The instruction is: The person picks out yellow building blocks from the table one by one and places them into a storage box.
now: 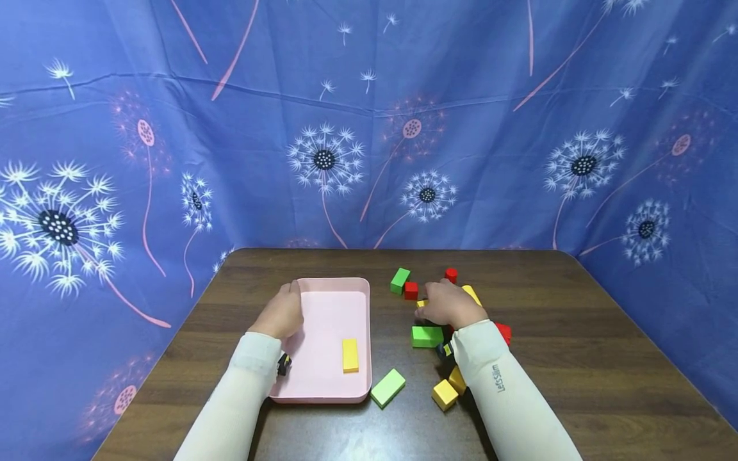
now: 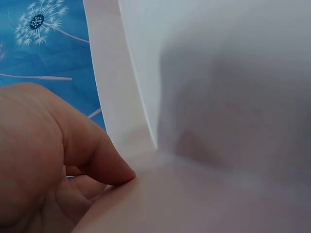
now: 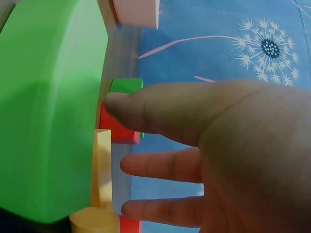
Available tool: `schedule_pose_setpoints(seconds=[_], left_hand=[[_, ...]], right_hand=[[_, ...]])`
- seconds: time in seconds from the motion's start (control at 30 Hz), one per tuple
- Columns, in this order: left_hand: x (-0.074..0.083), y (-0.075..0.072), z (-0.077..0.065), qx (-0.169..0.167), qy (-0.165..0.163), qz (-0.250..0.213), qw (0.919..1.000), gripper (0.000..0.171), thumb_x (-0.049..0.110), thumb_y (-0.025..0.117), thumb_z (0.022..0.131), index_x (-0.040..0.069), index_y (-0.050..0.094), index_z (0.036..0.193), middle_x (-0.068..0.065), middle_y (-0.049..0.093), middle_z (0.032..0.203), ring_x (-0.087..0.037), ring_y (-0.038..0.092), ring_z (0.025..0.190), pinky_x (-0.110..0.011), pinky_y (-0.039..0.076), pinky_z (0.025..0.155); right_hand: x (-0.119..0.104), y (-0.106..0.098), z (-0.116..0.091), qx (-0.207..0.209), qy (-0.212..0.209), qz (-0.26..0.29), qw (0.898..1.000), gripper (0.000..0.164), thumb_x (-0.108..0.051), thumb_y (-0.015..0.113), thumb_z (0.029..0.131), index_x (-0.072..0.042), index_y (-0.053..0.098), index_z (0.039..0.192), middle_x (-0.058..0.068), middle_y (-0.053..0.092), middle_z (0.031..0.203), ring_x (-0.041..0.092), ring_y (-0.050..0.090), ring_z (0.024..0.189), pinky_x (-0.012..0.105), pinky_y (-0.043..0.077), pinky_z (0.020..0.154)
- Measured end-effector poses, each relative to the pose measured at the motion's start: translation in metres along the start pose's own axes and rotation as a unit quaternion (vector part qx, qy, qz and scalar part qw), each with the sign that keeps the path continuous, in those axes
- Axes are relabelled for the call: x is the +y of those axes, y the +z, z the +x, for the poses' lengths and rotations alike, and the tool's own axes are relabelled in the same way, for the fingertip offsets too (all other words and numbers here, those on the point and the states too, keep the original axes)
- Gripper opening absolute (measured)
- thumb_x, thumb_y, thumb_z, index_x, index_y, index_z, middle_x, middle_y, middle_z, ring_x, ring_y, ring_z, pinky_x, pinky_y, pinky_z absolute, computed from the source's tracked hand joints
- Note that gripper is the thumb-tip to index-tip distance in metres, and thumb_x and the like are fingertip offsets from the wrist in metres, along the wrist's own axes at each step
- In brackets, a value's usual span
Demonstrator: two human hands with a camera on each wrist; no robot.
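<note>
My left hand (image 1: 281,314) holds the left wall of a shallow pink tray (image 1: 369,333); in the left wrist view the thumb lies inside the rim and the fingers are outside. A yellow block (image 1: 350,355) lies in the tray. Over the scattered blocks on the right hovers my right hand (image 1: 451,303), its thumb and fingers extended with nothing between them. A yellow block (image 1: 422,304) is right by its fingertips. Close around it are a red cube (image 1: 411,291), a green block (image 1: 426,337) and a red cylinder (image 1: 451,274). The right hand and sleeve partly hide other blocks.
A light green block (image 1: 388,388) lies beside the tray's front right corner. Nearer the front edge is a yellow cube (image 1: 444,395), with another yellow block partly under the sleeve. Another green block (image 1: 400,280) lies farther back. A blue dandelion-print curtain (image 1: 369,141) surrounds the wooden table (image 1: 588,358).
</note>
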State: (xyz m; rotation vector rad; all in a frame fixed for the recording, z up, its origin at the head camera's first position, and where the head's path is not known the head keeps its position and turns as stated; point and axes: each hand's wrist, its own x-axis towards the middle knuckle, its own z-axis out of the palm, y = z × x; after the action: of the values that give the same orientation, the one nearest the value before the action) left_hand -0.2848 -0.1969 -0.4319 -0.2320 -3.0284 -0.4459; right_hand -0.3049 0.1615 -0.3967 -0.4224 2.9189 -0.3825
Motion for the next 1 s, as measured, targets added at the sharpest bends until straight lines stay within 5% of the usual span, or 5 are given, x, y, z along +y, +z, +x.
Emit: schedule_pose_setpoints(seconds=[0.37, 0.67, 1.0], left_hand=[[-0.0009, 0.0026, -0.0023, -0.008, -0.001, -0.005, 1.0000, 0.061, 0.002, 0.044, 0.088, -0.018, 0.016, 0.139, -0.036, 0.031, 0.138, -0.043, 0.039, 0.120, -0.051, 0.034, 0.104], [0.0000, -0.0015, 0.0016, -0.011, -0.005, -0.009, 0.9999, 0.060, 0.001, 0.044, 0.089, -0.017, 0.017, 0.140, -0.036, 0.029, 0.139, -0.042, 0.037, 0.122, -0.051, 0.033, 0.104], [0.0006, -0.0003, 0.0003, -0.015, -0.013, -0.015, 0.9997, 0.061, 0.001, 0.043, 0.089, -0.016, 0.016, 0.141, -0.034, 0.028, 0.140, -0.042, 0.036, 0.123, -0.051, 0.031, 0.105]], right_hand=[[0.0037, 0.0049, -0.0017, -0.019, -0.012, -0.006, 1.000, 0.049, -0.037, 0.070, 0.082, -0.006, 0.060, 0.118, 0.013, 0.056, 0.121, 0.033, 0.044, 0.114, 0.050, 0.047, 0.086], [0.0052, 0.0050, 0.0046, -0.019, -0.012, -0.016, 1.000, 0.034, -0.037, 0.069, 0.082, -0.010, 0.063, 0.102, 0.006, 0.059, 0.098, 0.026, 0.049, 0.094, 0.041, 0.047, 0.070], [0.0049, 0.0051, 0.0037, -0.023, -0.008, -0.015, 1.000, 0.045, -0.037, 0.070, 0.082, -0.008, 0.061, 0.114, 0.005, 0.059, 0.094, 0.022, 0.051, 0.080, 0.040, 0.048, 0.066]])
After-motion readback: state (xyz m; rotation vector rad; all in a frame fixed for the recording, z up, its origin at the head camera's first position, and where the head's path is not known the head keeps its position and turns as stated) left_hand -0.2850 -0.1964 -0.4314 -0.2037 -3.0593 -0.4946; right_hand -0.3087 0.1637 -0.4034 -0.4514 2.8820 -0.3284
